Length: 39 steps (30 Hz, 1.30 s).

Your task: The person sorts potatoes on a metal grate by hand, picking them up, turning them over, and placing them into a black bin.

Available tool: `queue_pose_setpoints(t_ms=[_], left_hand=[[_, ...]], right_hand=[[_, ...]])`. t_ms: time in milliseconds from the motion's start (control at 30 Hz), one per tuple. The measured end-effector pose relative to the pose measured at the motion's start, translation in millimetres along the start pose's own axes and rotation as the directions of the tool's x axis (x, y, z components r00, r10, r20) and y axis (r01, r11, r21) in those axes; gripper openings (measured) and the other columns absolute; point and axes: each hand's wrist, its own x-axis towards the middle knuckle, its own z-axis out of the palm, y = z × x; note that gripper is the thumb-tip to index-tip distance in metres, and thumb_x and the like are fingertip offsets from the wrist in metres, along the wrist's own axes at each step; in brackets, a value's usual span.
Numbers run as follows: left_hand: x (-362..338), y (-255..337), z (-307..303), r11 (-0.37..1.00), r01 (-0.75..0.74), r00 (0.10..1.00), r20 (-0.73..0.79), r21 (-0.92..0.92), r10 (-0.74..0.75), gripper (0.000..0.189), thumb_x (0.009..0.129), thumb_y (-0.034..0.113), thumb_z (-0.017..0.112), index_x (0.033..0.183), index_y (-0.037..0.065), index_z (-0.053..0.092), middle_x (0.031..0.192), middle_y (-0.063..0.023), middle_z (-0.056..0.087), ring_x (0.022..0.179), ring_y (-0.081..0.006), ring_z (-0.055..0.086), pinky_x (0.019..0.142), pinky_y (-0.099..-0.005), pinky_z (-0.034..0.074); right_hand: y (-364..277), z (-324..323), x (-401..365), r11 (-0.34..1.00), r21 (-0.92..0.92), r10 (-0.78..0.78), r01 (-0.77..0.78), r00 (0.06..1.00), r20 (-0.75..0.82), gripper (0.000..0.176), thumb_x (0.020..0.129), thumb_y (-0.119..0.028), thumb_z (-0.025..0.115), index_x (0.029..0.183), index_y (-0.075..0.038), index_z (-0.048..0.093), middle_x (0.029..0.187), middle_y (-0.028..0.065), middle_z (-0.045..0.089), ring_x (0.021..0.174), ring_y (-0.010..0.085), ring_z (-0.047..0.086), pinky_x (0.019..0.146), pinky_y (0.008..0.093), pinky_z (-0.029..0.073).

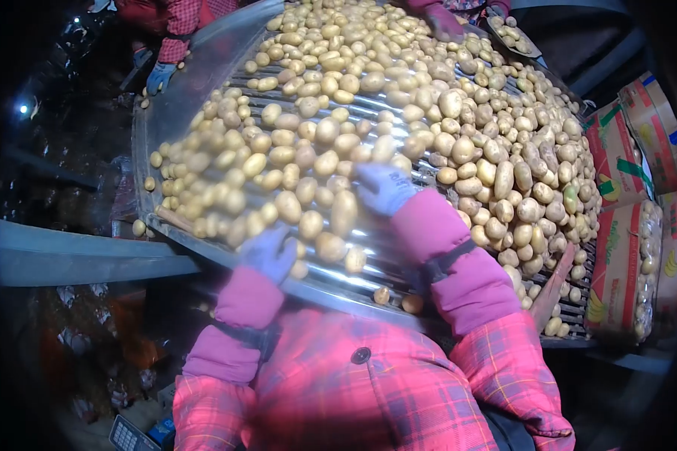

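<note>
Many potatoes point(284, 204) lie spread over a slatted metal sorting table point(372, 282). My left hand point(267, 253), in a pale grey-blue glove, is at the table's near edge beside several potatoes. Its thumb and fingers are apart, with no potato visibly held. Farther right and deeper in the pile, my right hand point(384, 188) wears a similar glove and reaches leftward among the potatoes. Its fingers look apart, though slightly blurred, and their undersides are hidden. A long potato point(344, 213) lies just in front of it. Some potatoes on the left are smeared by motion.
Cardboard boxes point(615, 259) with banana pictures stand at the right. A co-worker's gloved hand point(160, 77) is at the far left edge; another person's gloved hand point(445, 25) reaches in at the back. A wooden strip point(553, 289) lies at the near right. A scale point(130, 436) sits low left.
</note>
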Motion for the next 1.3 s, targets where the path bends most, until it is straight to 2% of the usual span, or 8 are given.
queue_pose_setpoints(t_ms=[67,100,167,200,433,1067,1133,1300], left_hand=[[0.2,1.6,0.9,1.000,-0.012,1.000,-0.011,0.021,0.012,0.029,0.085,0.026,0.060,0.103,0.003,0.063,0.096,-0.0167,0.065,0.089,-0.0322,0.063,0.080,-0.0401,0.049],[-0.5,2.3,2.6,1.000,-0.012,0.999,-0.033,0.029,0.013,0.030,0.085,0.026,0.060,0.103,0.003,0.063,0.095,-0.0166,0.065,0.088,-0.0327,0.063,0.079,-0.0410,0.049],[-0.1,5.3,2.6,1.000,0.012,1.000,-0.023,0.026,-0.011,0.030,0.085,0.026,0.060,0.104,0.003,0.063,0.094,-0.0166,0.065,0.088,-0.0329,0.062,0.079,-0.0413,0.048],[1.0,7.4,1.2,0.999,0.033,0.999,-0.017,0.027,-0.033,0.030,0.085,0.027,0.060,0.104,0.003,0.063,0.094,-0.0166,0.065,0.088,-0.0331,0.062,0.079,-0.0417,0.048],[3.3,10.4,2.2,0.994,0.107,0.994,-0.038,0.034,-0.106,0.031,0.085,0.028,0.061,0.104,0.004,0.064,0.094,-0.0166,0.065,0.087,-0.0328,0.062,0.080,-0.0404,0.048],[-4.0,-4.1,3.8,0.999,0.016,0.999,-0.043,-0.029,-0.018,0.034,0.086,0.032,0.056,0.106,0.006,0.062,0.093,-0.0162,0.065,0.086,-0.0337,0.062,0.078,-0.0426,0.048],[-3.5,-3.8,3.5,1.000,-0.002,0.999,-0.050,-0.003,0.001,0.032,0.086,0.031,0.056,0.106,0.007,0.063,0.093,-0.0165,0.065,0.086,-0.0340,0.062,0.078,-0.0433,0.048],[-3.3,-0.9,-3.3,0.994,0.047,0.998,-0.032,-0.095,-0.050,0.032,0.085,0.031,0.057,0.105,0.007,0.063,0.093,-0.0168,0.065,0.087,-0.0334,0.063,0.078,-0.0434,0.048]], right_hand=[[12.7,-6.5,-0.2,0.951,0.308,-0.083,0.042,0.989,0.120,0.032,0.077,-0.024,0.058,0.107,-0.012,0.059,0.099,0.0196,0.061,0.093,0.0355,0.059,0.082,0.0474,0.045],[17.6,-43.2,11.2,0.995,0.091,-0.051,0.042,0.994,0.095,0.026,0.076,-0.026,0.059,0.097,-0.011,0.064,0.089,0.0185,0.063,0.085,0.0348,0.062,0.076,0.0447,0.048],[48.9,-77.1,10.2,0.991,0.005,0.132,-0.136,0.945,-0.298,0.023,0.075,-0.024,0.060,0.091,-0.008,0.065,0.088,0.0161,0.064,0.086,0.0336,0.062,0.073,0.0425,0.049],[60.6,-113.8,9.8,0.925,-0.355,0.140,-0.136,0.990,-0.015,0.027,0.077,-0.027,0.057,0.094,-0.008,0.064,0.098,0.0142,0.064,0.090,0.0319,0.061,0.075,0.0417,0.049],[107.8,-94.5,23.7,0.809,-0.448,0.516,-0.380,0.824,0.233,0.044,0.082,-0.047,0.044,0.108,-0.016,0.060,0.109,0.0143,0.062,0.107,0.0305,0.055,0.094,0.0490,0.035],[-4.5,-50.1,-76.6,0.964,-0.235,0.161,-0.123,0.975,0.153,0.050,0.083,-0.041,0.052,0.129,-0.023,0.050,0.131,0.0203,0.046,0.108,0.0393,0.054,0.090,0.0487,0.044],[-1.3,-69.6,-61.7,0.962,-0.089,0.272,-0.259,0.862,0.428,0.042,0.082,-0.040,0.053,0.121,-0.023,0.056,0.122,0.0146,0.054,0.102,0.0362,0.057,0.085,0.0461,0.047],[14.3,-69.7,-2.1,0.948,-0.185,0.285,-0.259,0.949,0.132,0.034,0.084,-0.041,0.052,0.111,-0.021,0.060,0.110,0.0099,0.059,0.101,0.0321,0.058,0.085,0.0447,0.046]])
